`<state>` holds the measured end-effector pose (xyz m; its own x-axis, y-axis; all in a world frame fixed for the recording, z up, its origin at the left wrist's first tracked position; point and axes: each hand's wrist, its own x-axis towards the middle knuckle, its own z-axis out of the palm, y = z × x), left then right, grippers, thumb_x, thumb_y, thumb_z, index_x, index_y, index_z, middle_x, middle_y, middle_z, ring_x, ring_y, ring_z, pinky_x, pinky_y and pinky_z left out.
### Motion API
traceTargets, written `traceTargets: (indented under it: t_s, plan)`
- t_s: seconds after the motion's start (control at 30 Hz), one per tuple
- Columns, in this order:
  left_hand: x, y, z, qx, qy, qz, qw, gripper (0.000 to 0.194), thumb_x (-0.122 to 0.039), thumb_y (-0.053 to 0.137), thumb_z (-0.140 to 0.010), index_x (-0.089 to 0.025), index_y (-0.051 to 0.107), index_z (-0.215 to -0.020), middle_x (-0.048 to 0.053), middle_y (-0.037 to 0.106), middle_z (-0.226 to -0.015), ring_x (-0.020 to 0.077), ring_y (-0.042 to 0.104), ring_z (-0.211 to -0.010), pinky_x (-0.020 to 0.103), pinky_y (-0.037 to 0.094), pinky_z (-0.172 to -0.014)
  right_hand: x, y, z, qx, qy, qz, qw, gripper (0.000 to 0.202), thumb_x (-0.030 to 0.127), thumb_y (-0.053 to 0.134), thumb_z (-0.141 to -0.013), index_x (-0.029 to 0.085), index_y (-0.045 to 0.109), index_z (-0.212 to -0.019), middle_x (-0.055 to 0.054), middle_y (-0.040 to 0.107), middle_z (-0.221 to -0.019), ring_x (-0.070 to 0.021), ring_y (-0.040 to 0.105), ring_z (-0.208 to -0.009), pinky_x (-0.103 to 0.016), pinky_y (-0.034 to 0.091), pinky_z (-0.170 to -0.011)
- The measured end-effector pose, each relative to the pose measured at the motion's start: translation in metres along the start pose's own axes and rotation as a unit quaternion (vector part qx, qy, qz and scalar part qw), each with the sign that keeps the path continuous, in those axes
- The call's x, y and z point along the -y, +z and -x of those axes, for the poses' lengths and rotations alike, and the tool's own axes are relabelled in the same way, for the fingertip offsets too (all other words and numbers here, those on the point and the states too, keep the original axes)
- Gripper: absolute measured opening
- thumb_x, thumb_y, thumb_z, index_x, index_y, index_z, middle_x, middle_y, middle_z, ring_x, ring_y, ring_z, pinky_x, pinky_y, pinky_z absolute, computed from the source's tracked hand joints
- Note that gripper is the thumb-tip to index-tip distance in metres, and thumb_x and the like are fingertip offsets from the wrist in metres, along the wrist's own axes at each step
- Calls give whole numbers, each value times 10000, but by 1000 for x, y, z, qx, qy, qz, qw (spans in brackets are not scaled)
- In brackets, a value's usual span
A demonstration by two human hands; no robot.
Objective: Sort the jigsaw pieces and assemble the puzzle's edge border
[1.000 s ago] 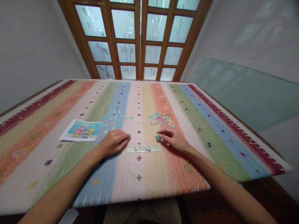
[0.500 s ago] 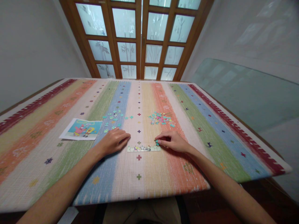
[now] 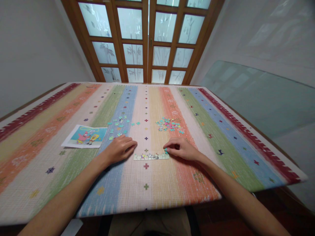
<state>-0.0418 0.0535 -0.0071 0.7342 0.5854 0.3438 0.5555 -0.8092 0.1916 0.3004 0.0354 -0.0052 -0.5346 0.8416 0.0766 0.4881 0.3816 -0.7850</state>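
Note:
A narrow strip of joined puzzle pieces (image 3: 151, 157) lies on the striped cloth between my hands. My right hand (image 3: 179, 148) pinches a teal puzzle piece (image 3: 166, 150) just above the strip's right end. To the left of the strip, my left hand (image 3: 123, 147) rests on the cloth with its fingers curled together; whether anything is under them is hidden. Beyond my left hand lie loose teal pieces (image 3: 120, 121). A denser pile of teal, pink and yellow pieces (image 3: 169, 125) is beyond my right hand.
A printed picture of two cartoon figures (image 3: 86, 136) lies left of my left hand. The striped tablecloth (image 3: 133, 186) covers the wide table, whose near edge is just in front of me. Glazed wooden doors (image 3: 147, 42) stand behind the table.
The teal piece in my right hand has shifted or turned very slightly at the fingertips. My left hand has hardly moved.

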Motion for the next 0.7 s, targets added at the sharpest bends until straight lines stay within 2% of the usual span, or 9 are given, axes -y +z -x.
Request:
traceTargets:
  t_s: [0.47,0.7]
  plan:
    - [2,1,1,7,14,-39,999,259,-213,421,-1030,-203,673,-971,40,672,-769,178,594,-704,342,425,-721,-2,3,1,-24,-2,16,1000,120,186,674,-822,203,776,-882,-46,672,-819,-156,576,-681,-307,467,-663]
    - [0,0,0,4,15,-44,999,262,-220,424,-1037,-203,674,-960,43,665,-762,180,583,-700,340,417,-704,2,2,1,-16,-13,15,1000,125,187,650,-847,204,760,-902,-48,656,-844,-162,577,-702,-314,465,-680]
